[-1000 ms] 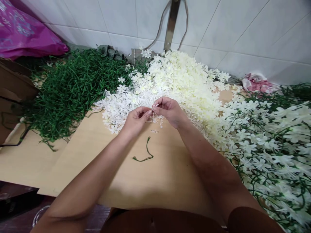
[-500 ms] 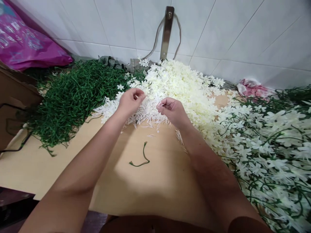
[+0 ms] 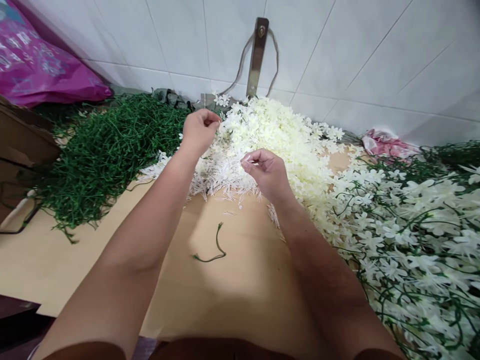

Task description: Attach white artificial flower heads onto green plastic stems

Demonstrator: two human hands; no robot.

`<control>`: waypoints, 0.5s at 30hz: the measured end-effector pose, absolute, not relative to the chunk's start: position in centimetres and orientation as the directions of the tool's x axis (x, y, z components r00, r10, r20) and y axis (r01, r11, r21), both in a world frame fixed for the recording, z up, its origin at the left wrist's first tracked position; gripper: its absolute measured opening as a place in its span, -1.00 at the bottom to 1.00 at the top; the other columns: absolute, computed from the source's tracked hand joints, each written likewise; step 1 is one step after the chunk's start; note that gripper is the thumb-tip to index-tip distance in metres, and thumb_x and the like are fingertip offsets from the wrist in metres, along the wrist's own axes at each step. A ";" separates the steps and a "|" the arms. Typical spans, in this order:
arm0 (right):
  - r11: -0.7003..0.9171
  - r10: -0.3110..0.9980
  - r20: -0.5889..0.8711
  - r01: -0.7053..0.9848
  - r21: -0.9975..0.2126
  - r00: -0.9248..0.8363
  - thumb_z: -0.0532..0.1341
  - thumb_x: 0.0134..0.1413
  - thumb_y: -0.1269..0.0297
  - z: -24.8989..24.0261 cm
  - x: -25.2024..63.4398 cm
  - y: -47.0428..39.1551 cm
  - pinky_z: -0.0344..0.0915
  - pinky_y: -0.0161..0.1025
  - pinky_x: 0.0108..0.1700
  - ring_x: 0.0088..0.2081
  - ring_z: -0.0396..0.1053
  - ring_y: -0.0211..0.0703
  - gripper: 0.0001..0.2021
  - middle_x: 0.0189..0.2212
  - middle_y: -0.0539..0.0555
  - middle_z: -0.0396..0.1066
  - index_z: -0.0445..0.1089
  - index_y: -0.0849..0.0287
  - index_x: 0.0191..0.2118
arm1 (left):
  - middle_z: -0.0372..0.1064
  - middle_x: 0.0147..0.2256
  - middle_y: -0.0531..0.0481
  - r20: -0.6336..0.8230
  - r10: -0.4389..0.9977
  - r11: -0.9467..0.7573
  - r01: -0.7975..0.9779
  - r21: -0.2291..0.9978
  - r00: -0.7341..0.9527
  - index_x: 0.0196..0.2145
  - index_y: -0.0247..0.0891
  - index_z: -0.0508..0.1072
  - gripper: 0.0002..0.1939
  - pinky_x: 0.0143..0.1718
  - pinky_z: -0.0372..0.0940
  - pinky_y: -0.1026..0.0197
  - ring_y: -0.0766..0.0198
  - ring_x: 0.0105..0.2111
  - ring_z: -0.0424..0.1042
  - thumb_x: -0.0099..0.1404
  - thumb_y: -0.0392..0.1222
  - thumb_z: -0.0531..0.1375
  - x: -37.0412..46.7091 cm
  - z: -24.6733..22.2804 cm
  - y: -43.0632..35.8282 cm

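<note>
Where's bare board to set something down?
Free: the tan wooden board between the forearms, apart from one loose green stem; also its left strip below the green stem pile. Crowded: cream flower heap ahead, stemmed white flowers right.

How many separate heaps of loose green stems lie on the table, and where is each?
1 heap of green stems, far left by the wall. A single green stem lies apart at centre; other stems at right carry flowers and may hide more.
</note>
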State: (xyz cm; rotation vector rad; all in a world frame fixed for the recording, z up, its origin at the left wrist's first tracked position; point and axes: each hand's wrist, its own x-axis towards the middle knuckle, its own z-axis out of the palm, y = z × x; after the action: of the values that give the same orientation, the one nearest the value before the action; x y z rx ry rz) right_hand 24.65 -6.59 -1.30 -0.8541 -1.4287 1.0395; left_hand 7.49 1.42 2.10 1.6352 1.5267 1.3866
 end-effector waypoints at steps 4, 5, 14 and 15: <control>0.401 0.913 0.405 -0.077 -0.913 -0.049 0.37 -0.12 0.12 -1.4 24.3 -6.8 0.30 -0.25 -0.34 -0.38 0.32 -0.30 -0.76 -0.43 -0.01 0.41 0.33 0.12 -0.47 | 0.32 -0.51 0.09 0.141 0.985 -0.133 0.079 0.988 -0.103 -0.44 -0.30 0.43 -0.90 -0.39 0.17 0.31 0.43 -0.52 0.27 0.07 -0.44 0.18 7.5 2.2 -2.1; 0.406 0.911 0.410 -0.081 -0.910 -0.037 0.36 -0.11 0.12 -1.5 24.1 -6.9 0.30 -0.25 -0.33 -0.39 0.31 -0.30 -0.76 -0.44 -0.02 0.41 0.34 0.11 -0.46 | 0.32 -0.52 0.10 0.091 0.995 -0.090 0.013 0.996 -0.050 -0.45 -0.30 0.44 -0.91 -0.43 0.15 0.34 0.45 -0.53 0.27 0.05 -0.43 0.21 7.6 1.8 -3.4; 0.551 0.833 0.522 0.197 -0.811 -0.182 0.27 0.03 0.31 -2.7 22.3 -8.8 0.30 -0.11 -0.13 -0.31 0.34 -0.21 -0.91 -0.44 0.00 0.41 0.37 0.13 -0.45 | 0.39 -0.54 0.12 -0.224 0.970 0.241 -0.332 0.912 0.089 -0.47 -0.30 0.48 -0.71 -0.47 0.25 0.40 0.48 -0.56 0.34 -0.20 -0.29 0.45 6.5 -2.0 -10.4; 0.558 0.828 0.524 0.206 -0.804 -0.200 0.27 0.03 0.31 -2.9 22.2 -8.9 0.30 -0.10 -0.13 -0.30 0.34 -0.19 -0.91 -0.42 0.01 0.41 0.37 0.13 -0.44 | 0.40 -0.53 0.12 -0.226 0.971 0.241 -0.341 0.908 0.083 -0.47 -0.30 0.48 -0.70 -0.46 0.26 0.40 0.47 -0.55 0.35 -0.21 -0.28 0.46 6.3 -2.1 -10.5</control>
State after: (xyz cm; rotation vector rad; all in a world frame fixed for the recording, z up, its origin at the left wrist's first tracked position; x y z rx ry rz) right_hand 22.22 -8.91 -2.90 -0.8678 -1.7130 0.7192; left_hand 6.27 -10.55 -2.13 0.7964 1.0217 1.1528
